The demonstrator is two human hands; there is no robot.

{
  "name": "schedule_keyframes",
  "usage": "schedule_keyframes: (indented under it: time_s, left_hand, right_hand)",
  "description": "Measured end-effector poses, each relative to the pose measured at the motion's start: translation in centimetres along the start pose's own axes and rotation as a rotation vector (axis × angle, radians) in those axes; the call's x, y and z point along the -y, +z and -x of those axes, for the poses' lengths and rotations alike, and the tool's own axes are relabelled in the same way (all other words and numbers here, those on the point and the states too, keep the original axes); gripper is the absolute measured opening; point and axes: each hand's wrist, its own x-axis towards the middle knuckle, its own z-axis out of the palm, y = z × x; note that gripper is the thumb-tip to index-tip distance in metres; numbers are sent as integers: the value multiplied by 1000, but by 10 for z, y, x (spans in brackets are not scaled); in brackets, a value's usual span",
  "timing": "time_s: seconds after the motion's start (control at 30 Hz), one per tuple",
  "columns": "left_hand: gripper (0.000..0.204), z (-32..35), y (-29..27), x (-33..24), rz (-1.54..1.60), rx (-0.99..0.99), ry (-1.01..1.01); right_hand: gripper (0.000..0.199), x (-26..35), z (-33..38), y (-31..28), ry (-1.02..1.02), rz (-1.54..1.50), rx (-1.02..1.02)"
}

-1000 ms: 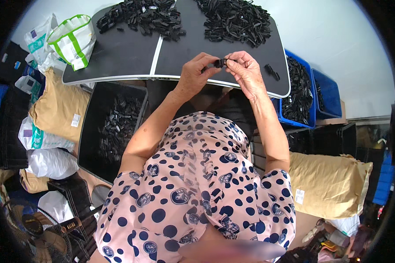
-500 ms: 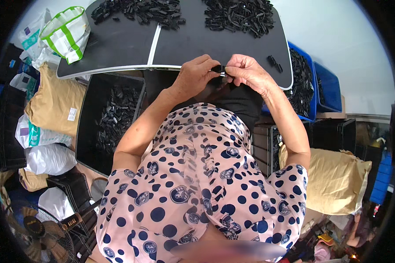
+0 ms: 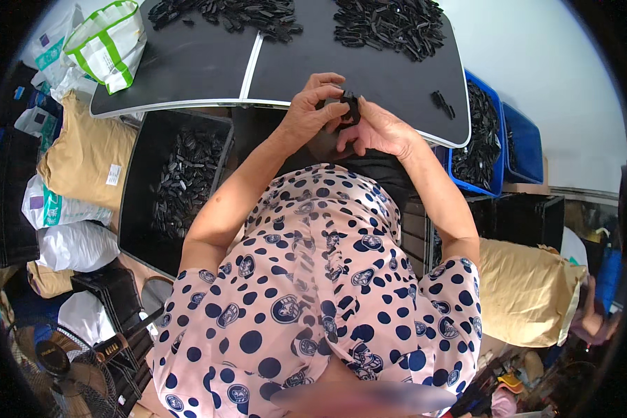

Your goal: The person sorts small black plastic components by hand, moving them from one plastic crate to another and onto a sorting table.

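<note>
Between my two hands, just over the table's near edge, is a small black plastic part (image 3: 350, 108); its exact kind cannot be made out. My left hand (image 3: 315, 108) pinches it from the left, thumb below and fingers curled above. On its other side my right hand (image 3: 382, 129) grips it too, thumb along the edge and the lower fingers curled beneath. Similar black pieces lie in a left heap (image 3: 230, 15) and a right heap (image 3: 390, 28) at the far side of the table. A few loose pieces (image 3: 442, 104) rest near the table's right edge.
The dark folding table (image 3: 313, 66) has a pale rim and centre seam. A black crate (image 3: 136, 209) of pieces stands left below it; blue bins (image 3: 498, 150) stand right. A green-trimmed bag (image 3: 108, 56), brown sacks (image 3: 83, 157) and a fan (image 3: 63, 369) are around me.
My hands have turned the black part more upright between them. The left fingers have lifted and spread somewhat; the right hand has come slightly lower. The view has shifted a little.
</note>
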Motion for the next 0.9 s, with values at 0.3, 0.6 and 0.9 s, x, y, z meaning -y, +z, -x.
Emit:
schedule_keyframes:
  time_s: [0.3,0.6,0.9]
  left_hand:
    - [20,-3,-5,6,559,-2,-400]
    - [31,-90,-82,67,-397,-376,-320]
    - [20,-125,-116,83,-1354,11,-177]
  right_hand:
    - [40,-24,-40,-21,-71,50,-121]
    - [31,37,-83,-146,-179,1302,-839]
    - [21,65,-99,-166,-286,2191,-660]
